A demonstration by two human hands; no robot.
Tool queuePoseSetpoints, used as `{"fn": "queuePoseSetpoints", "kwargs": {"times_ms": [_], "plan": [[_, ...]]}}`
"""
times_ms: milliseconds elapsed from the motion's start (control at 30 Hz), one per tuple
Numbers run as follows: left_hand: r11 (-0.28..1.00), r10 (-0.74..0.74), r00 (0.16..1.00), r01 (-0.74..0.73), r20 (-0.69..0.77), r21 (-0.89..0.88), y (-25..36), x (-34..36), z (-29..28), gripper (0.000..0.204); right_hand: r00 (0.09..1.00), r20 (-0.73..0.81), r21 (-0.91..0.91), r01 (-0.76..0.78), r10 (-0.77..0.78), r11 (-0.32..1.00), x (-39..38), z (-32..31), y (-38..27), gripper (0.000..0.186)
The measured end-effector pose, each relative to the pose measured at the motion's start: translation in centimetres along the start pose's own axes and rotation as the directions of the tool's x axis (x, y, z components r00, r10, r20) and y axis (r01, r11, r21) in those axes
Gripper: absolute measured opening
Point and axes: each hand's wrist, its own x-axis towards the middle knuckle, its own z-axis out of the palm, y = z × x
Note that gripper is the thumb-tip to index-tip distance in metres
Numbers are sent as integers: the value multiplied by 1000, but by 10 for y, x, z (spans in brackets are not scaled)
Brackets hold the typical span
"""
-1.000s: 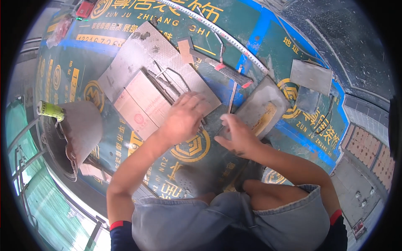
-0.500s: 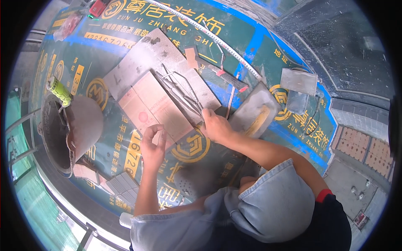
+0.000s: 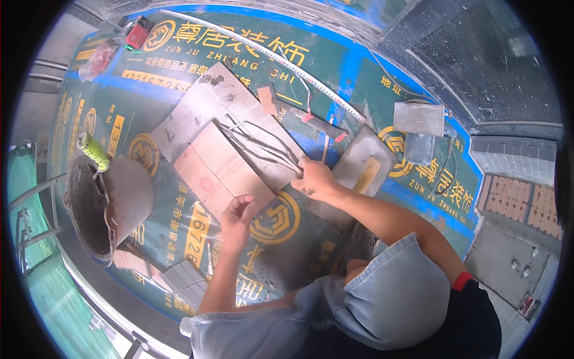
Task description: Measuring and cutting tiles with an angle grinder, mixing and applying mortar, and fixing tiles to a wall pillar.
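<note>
My right hand [image 3: 320,180] grips one end of a bundle of thin, bent grey rods [image 3: 263,143], dirtied with what looks like mortar. The rods stretch away from the hand to the far left, over a textured grey-white sheet [image 3: 200,99] and alongside a brown cardboard piece [image 3: 218,167]. My left hand [image 3: 239,216] is at the near corner of the cardboard, its thumb and fingers curled together in a pinch. Whether they hold the cardboard's edge cannot be made out. Right of the rods lies a grey plastering float [image 3: 365,161] with a yellowish handle.
A mortar-stained bucket [image 3: 128,191] with a yellow-green can-like object [image 3: 92,149] stands at left. Beyond the rods lie a hammer-like tool [image 3: 320,122] and a long measuring strip [image 3: 269,54]. Grey tile pieces [image 3: 182,281] lie near left; a red device [image 3: 137,33] sits far left.
My left hand has moved right and nearer, toward the cardboard's near corner. My right hand keeps its grip on the rods, slightly shifted. The whole view has shifted a little.
</note>
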Motion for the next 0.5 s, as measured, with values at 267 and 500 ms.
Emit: {"fn": "queuePoseSetpoints", "kwargs": {"times_ms": [267, 500], "plan": [[797, -165, 945, 297, 284, -526, 10, 23, 40, 55, 841, 490, 605, -140, -228, 784, -53, -3, -18, 21], [719, -267, 915, 399, 303, -569, 37, 0, 60, 20, 828, 500, 297, 110, -253, 949, -93, -38, -60, 38]]}}
